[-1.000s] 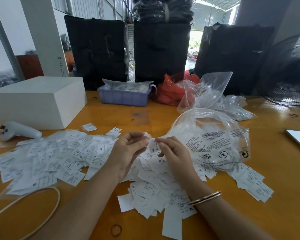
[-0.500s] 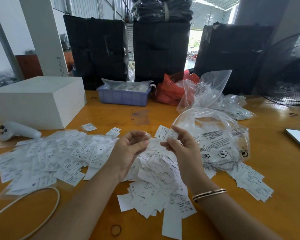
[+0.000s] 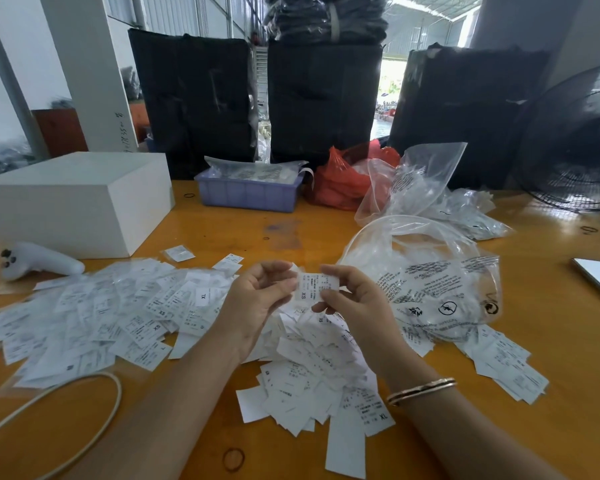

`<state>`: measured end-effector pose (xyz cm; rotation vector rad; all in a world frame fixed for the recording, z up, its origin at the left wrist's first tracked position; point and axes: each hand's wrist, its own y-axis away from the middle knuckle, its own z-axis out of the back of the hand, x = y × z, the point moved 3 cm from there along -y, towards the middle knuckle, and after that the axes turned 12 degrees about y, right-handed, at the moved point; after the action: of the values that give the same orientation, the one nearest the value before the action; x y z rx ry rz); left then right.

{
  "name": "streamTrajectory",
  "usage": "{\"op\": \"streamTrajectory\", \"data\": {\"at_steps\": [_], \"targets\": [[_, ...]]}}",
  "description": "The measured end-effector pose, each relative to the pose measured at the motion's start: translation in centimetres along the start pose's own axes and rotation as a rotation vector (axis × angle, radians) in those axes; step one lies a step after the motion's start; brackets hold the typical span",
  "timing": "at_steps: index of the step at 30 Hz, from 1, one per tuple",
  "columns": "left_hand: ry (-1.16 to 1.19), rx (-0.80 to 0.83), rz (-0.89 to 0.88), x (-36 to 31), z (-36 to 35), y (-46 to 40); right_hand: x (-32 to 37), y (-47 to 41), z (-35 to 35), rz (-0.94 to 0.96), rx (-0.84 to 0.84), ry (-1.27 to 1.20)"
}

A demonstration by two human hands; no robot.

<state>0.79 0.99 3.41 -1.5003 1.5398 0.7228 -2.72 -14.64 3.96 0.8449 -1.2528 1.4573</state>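
**A:** What is the right hand (image 3: 359, 306) doing?

**B:** It is pinching a white label (image 3: 314, 287) marked XS. Its fingers (image 3: 333, 273) and thumb are closing narrowly on the label's right edge.

**A:** And the left hand (image 3: 257, 306)?

**B:** Its fingers (image 3: 278, 271) are curling in just beside the label's left edge. I cannot tell whether they are gripping it.

**A:** Where is the label sitting?

**B:** It is hanging between the two sets of fingers, above the loose pile (image 3: 312, 358) lying on the tabletop (image 3: 243, 230).

**A:** What is lying around them?

**B:** A clear bag (image 3: 440, 285) is lying to the right of the right fingers. A flat spread of labels (image 3: 111, 313) is lying to the left of the left fingers.
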Motion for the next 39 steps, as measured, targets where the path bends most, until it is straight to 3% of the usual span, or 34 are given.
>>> {"op": "streamTrajectory", "data": {"at_steps": [11,20,24,39], "targets": [[-0.025,0.012,0.078,0.1,-0.1,0.1,0.1,0.0,0.0,0.017,-0.003,0.170],[-0.003,-0.048,0.045,-0.4,0.0,0.2,0.9,0.0,1.7,0.054,-0.206,-0.084],[-0.008,-0.034,0.046,-0.5,-0.2,0.4,1.2,0.2,1.6,0.089,-0.210,-0.107],[-0.041,-0.010,0.087,-0.3,-0.3,0.5,2.2,0.9,0.6,0.243,-0.255,0.143]]}}
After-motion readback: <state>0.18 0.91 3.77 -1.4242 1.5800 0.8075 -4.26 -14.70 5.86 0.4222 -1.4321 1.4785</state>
